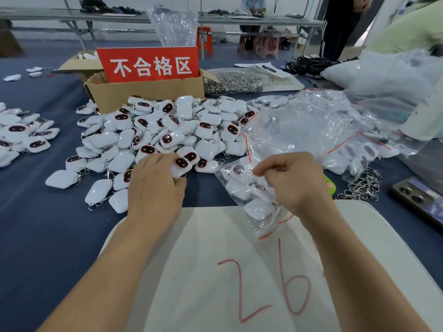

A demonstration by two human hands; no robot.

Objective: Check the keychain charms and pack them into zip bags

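A big heap of white keychain charms (167, 130) with dark oval faces covers the blue table. My left hand (155, 185) rests at the heap's near edge, fingers closed around one face-up charm (181, 165). My right hand (294, 180) pinches the clear zip bag (249, 197) with a red seal strip, which holds several charms and lies partly on the white board (215, 271).
A cardboard box (146, 92) with a red sign stands behind the heap. Filled clear bags (323, 130) pile at the right, loose metal rings (364, 185) and a phone (422, 200) beside them. More charms (21, 135) lie at the left. A person sits at the far right.
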